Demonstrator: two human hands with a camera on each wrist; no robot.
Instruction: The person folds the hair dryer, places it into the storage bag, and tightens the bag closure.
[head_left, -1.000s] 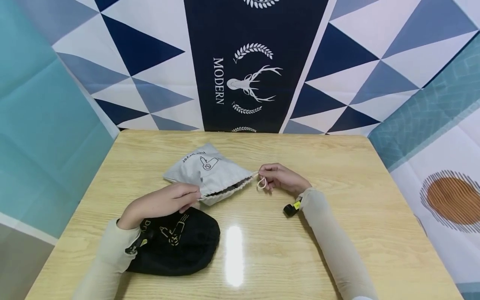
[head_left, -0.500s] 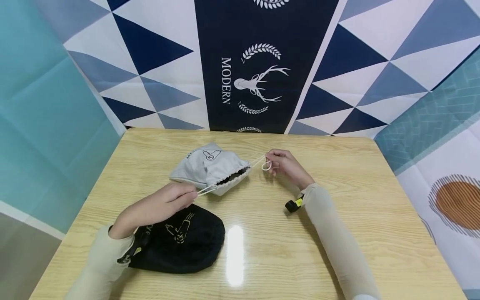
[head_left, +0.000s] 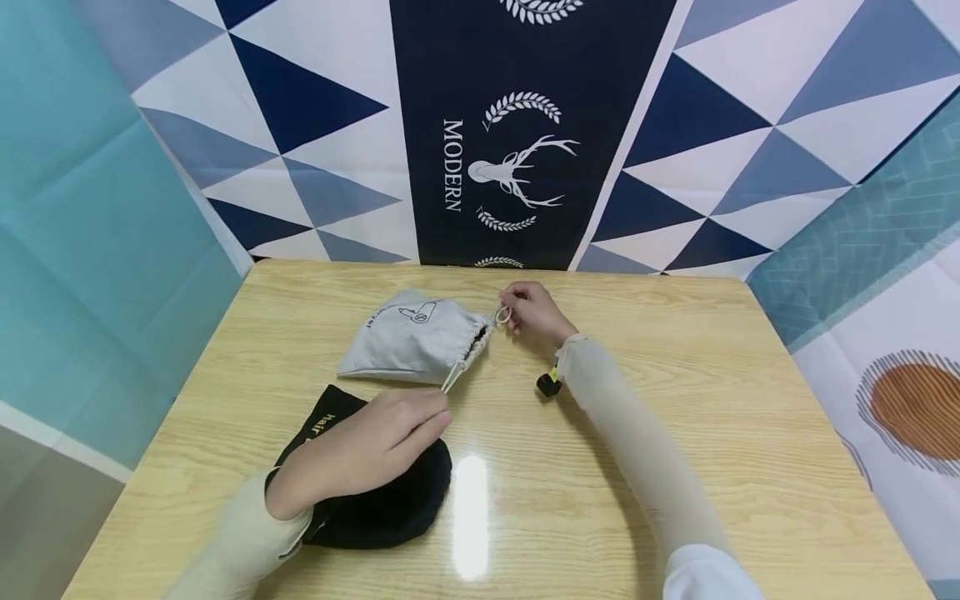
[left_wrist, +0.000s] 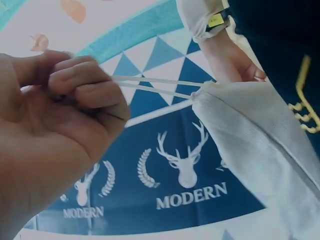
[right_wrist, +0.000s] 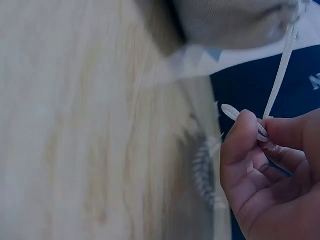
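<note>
A grey cloth drawstring bag (head_left: 408, 342), printed with a hair dryer drawing, lies on the table with its gathered mouth turned right, a narrow dark gap showing. My left hand (head_left: 367, 446) grips the white cord (left_wrist: 160, 82) at the mouth's near corner, and the left wrist view has its two strands stretched straight. At the far corner my right hand (head_left: 534, 310) pinches the other cord (right_wrist: 280, 75) between thumb and fingers, its looped end sticking out. Beneath my left hand and forearm lies a black bag (head_left: 397, 508) with yellow lettering, partly hidden.
The light wooden table (head_left: 637, 333) reaches back to a patterned cloth wall (head_left: 525, 167). Teal cloth (head_left: 97, 233) hangs on the left side. A small black wrist device (head_left: 550, 383) with a yellow mark sits at the right sleeve.
My left hand has moved right and nearer the front with its cord, and my right hand has moved left. The grey bag's mouth has narrowed and turned more to the right.
</note>
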